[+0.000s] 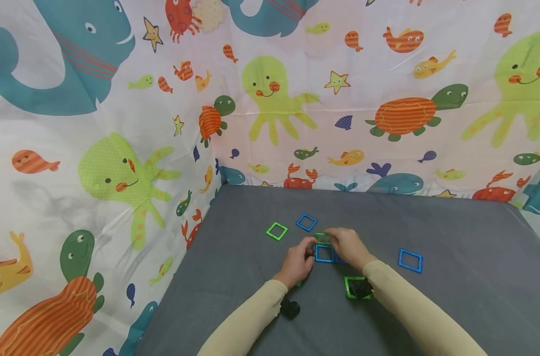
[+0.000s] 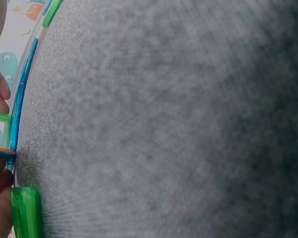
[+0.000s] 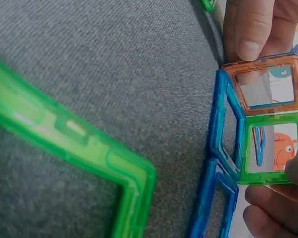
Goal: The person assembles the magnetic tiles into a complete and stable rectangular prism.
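Note:
Two blue square magnetic tiles lie flat side by side on the grey surface: a nearer-left blue tile [image 1: 324, 261] and a right blue tile [image 3: 201, 198]. On the left one stand an orange square tile [image 3: 268, 62] and a green square tile [image 3: 275, 179], upright and meeting at a corner. My left hand [image 1: 296, 262] pinches the orange tile, thumb against its outer edge in the right wrist view. My right hand [image 1: 349, 247] grips the green tile by its far side. The left wrist view shows only the fingers at its left edge.
Loose tiles lie around: a green tile [image 1: 276, 239] and a blue tile [image 1: 306, 230] farther back, a blue tile [image 1: 410, 269] to the right, and a green tile [image 1: 347, 288] under my right wrist. Fabric printed with sea animals [image 1: 296, 163] hangs behind and left.

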A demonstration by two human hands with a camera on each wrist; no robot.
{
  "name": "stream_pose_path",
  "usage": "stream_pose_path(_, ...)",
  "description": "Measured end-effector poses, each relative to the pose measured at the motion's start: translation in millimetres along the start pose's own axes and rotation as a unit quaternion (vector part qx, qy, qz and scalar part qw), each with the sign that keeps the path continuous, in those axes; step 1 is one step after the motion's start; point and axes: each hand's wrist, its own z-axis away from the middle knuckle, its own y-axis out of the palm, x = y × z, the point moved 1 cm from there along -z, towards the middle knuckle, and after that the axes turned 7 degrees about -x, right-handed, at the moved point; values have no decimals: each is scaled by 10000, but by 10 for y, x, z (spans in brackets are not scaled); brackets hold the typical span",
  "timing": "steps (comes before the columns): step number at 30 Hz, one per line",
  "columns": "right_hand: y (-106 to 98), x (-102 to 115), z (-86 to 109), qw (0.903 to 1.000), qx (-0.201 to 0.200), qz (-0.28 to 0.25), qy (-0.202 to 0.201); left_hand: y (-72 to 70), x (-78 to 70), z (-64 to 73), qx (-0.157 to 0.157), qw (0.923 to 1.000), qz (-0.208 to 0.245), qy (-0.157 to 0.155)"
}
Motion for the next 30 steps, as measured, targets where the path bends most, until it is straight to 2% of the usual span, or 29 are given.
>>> stream_pose_path(10,1,5,-16,9998,166,-14,136,-23,-13,6,23,10000,34,15)
stream_pose_path(19,20,-7,-7,9998,116,-9,184,2,12,7,47,10000,46,-73)
stream_pose_path(30,30,-5,33,9986,292,-60,443,13,10,5,39,9999,67,-137)
